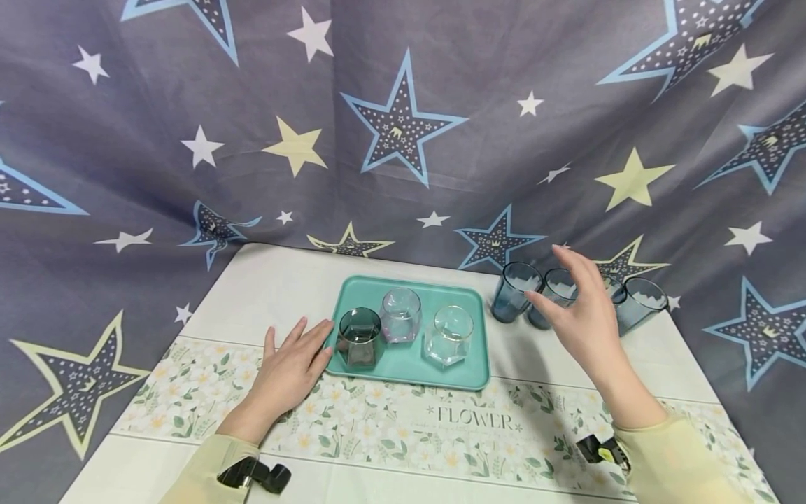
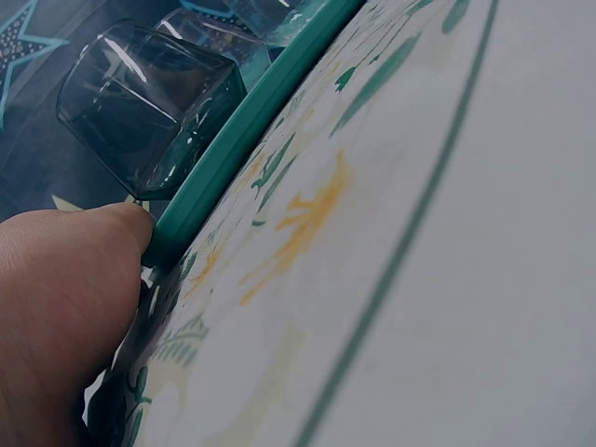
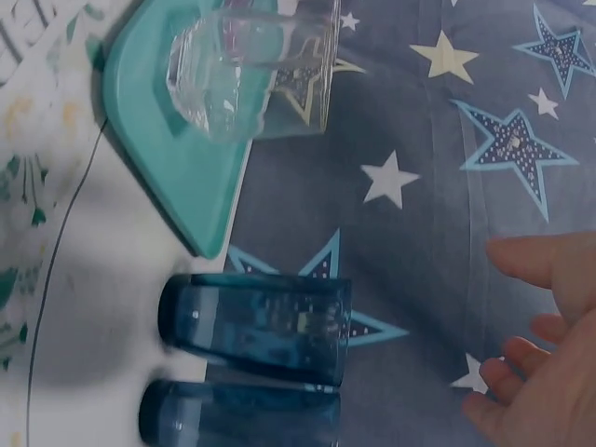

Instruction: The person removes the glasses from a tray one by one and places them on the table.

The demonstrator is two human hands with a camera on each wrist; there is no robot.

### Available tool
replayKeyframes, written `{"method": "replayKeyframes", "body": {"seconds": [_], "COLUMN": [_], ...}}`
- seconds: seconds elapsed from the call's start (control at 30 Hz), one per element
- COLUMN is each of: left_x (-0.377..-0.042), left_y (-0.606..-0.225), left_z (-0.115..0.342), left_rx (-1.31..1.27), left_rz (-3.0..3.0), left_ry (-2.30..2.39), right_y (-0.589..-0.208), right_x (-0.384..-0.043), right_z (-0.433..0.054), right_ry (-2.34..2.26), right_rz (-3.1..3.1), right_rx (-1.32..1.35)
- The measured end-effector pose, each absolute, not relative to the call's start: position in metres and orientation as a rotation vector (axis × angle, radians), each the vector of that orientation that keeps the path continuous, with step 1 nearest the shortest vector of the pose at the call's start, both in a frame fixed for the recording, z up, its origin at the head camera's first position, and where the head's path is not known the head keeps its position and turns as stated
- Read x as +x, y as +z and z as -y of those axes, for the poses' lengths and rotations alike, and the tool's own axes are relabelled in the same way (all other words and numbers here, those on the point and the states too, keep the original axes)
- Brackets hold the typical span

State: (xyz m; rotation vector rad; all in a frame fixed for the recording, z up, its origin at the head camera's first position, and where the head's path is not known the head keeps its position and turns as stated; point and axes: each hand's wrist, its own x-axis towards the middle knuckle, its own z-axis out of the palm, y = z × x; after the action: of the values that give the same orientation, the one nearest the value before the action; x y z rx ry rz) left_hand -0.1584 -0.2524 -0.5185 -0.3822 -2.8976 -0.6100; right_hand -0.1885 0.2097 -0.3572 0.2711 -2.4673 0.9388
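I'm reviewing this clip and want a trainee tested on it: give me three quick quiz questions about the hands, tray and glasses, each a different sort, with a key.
1. Which glass on the teal tray stands nearest the left hand?
2. True or false: the right hand holds nothing.
3. Fill in: in the head view, the blue glasses stand to the ____ of the tray.

Key:
1. The dark grey glass.
2. True.
3. Right.
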Motion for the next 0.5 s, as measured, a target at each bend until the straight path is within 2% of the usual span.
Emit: {"method": "replayKeyframes", "body": {"seconds": [0.5], "left_x": [-0.158], "left_y": [-0.519], "left_z": [0.252], "left_rx": [-0.380], "left_rz": [2.894], "left_ry": [-0.611], "right_y": [-0.362], "right_x": [-0.179], "right_z": [-0.175], "right_ry": [1.014], "right_rz": [2.435], "right_rx": [0.415]}}
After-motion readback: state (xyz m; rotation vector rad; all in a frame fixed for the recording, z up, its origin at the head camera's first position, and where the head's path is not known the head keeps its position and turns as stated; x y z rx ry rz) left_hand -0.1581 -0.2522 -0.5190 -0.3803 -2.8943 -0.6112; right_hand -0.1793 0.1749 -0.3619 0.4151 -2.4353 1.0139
